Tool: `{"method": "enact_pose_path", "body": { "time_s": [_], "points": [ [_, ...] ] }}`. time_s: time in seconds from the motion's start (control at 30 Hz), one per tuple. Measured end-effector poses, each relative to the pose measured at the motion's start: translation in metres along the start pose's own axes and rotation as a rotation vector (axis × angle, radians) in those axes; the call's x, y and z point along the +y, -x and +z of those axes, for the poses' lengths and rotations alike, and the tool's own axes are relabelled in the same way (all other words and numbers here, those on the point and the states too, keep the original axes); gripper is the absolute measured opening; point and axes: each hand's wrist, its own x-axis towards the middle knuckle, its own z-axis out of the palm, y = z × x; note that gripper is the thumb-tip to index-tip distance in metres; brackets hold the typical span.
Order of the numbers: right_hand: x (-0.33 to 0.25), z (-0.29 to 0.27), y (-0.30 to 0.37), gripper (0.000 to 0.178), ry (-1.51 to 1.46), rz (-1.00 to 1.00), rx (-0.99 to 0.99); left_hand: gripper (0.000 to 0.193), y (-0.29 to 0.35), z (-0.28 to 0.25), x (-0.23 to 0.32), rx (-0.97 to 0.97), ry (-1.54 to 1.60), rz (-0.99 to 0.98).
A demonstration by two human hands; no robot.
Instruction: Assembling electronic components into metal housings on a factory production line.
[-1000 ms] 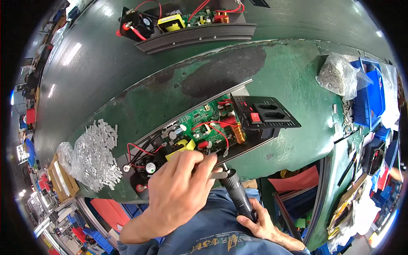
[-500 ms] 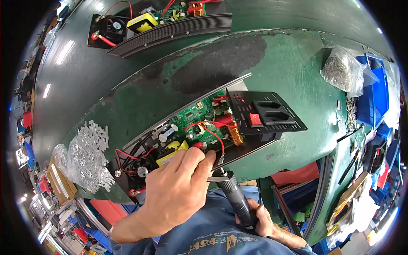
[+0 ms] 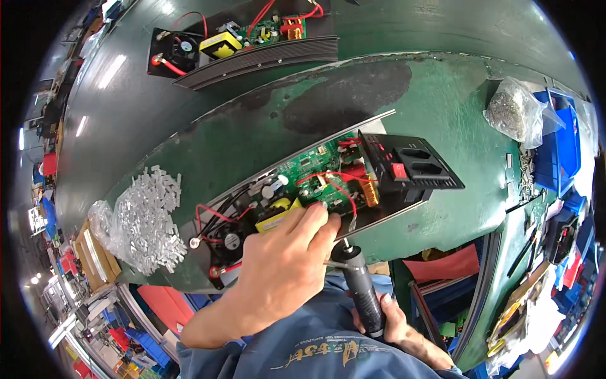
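Left hand [image 3: 281, 271] reaches farther over the green circuit board [image 3: 306, 163] than earlier, its fingers partly bent and close together; whether they grip anything cannot be told. Right hand [image 3: 396, 321] is closed around a black driver [image 3: 362, 284], tip at the near edge of the open chassis [image 3: 392, 210] on the surface [image 3: 467, 211].

Blue shirt [image 3: 309, 330], gold print [image 3: 319, 352] on front; blue sleeves [image 3: 207, 357]; bare hands [image 3: 287, 265].
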Motion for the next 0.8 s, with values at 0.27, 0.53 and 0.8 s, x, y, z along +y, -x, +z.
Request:
{"method": "enact_pose_path", "body": {
  "time_s": [0.27,0.53,0.8],
  "points": [
    [0.002,-0.010,0.003,0.083,0.288,-0.124,0.144,0.026,0.013,0.000,0.005,0.114,-0.151,0.069],
    [0.030,-0.050,0.031,0.065,0.937,-0.484,0.267,0.017,0.025,-0.017,-0.002,0.260,-0.260,0.184],
    [0.042,-0.050,0.020,0.074,0.852,-0.512,0.275,0.019,-0.068,-0.101,0.026,0.371,-0.299,0.475]
  ]
}}
